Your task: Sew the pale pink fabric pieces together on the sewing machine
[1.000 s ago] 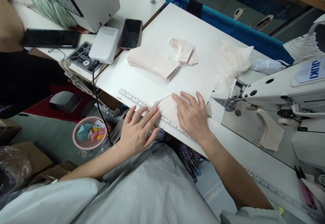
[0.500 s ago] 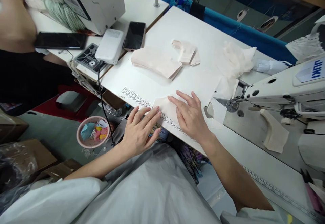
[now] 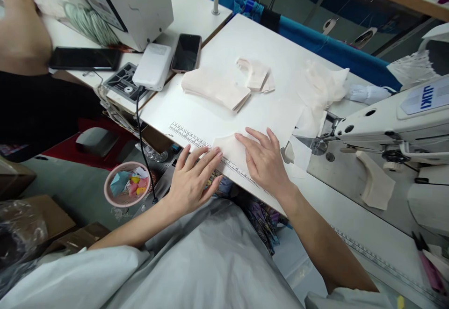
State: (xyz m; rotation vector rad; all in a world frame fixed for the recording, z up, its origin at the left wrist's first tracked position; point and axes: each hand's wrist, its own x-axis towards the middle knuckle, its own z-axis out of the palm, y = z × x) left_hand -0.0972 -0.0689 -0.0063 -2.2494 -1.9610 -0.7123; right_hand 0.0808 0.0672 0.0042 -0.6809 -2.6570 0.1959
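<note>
- My left hand [image 3: 194, 176] is unclenched and grasps nothing, just left of the sewing machine [image 3: 386, 117] across a stretch of table [image 3: 210, 117]; its fingertips lie along the near-left edge of the cream cloth piece [image 3: 228, 146], seemingly so that edge stays put.
- My right hand [image 3: 263, 161], closer to the sewing machine, is spread and loose, with no pinch. The fingers rest over the same cloth, I think to smooth it; how hard they press, I can't tell.
- The cloth piece lies flat to the left of the sewing machine, partly over the printed ruler [image 3: 189, 136]. The ruler runs along the table's front edge, probably so lengths can be checked in place.
- The folded cloth stack [image 3: 215, 87] and small curved pieces [image 3: 257, 75] sit farther left of the sewing machine than the sheer fabric [image 3: 324, 84], apparently set aside so my working spot is free yet they're within reach.
- Another curved piece [image 3: 377, 185] lies on the sewing machine's metal bed, on my side of its arm, likely parked there for convenience.
- Well left of the sewing machine, the phone [image 3: 187, 53] and power bank [image 3: 152, 66] sit away from the cloth, presumably out of its way.
</note>
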